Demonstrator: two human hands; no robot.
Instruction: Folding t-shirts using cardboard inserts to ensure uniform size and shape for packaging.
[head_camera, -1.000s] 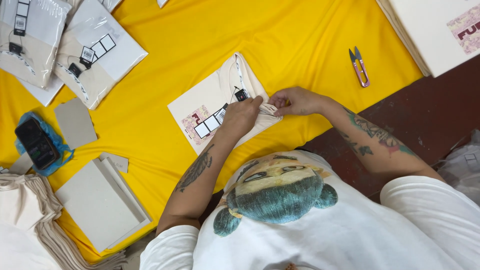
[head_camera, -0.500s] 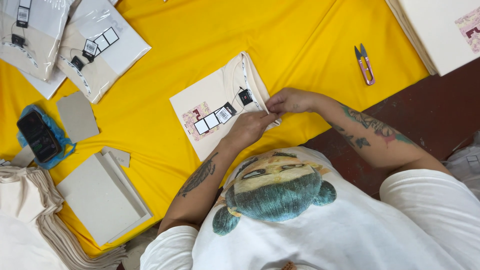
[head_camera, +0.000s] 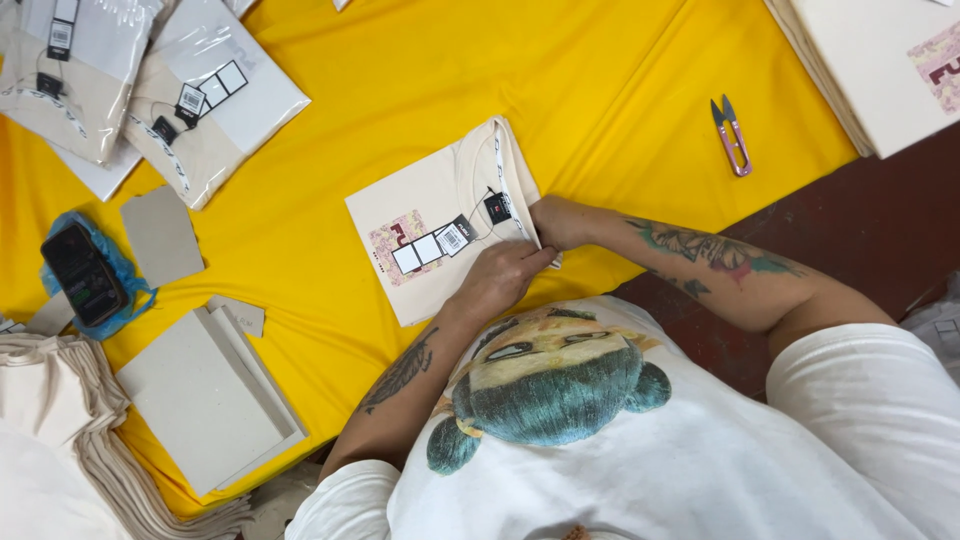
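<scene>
Folded shirt (head_camera: 440, 215) between snips (head_camera: 733, 138) and phone (head_camera: 83, 272)

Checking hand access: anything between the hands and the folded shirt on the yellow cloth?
Nothing visible. Both the left hand and right hand already rest on the folded shirt at its near edge. Its hang tags lie on top, beside the hands.

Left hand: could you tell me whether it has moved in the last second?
Yes. The left hand has drawn back toward the person, from the black tag to the near edge of the folded shirt.
</scene>
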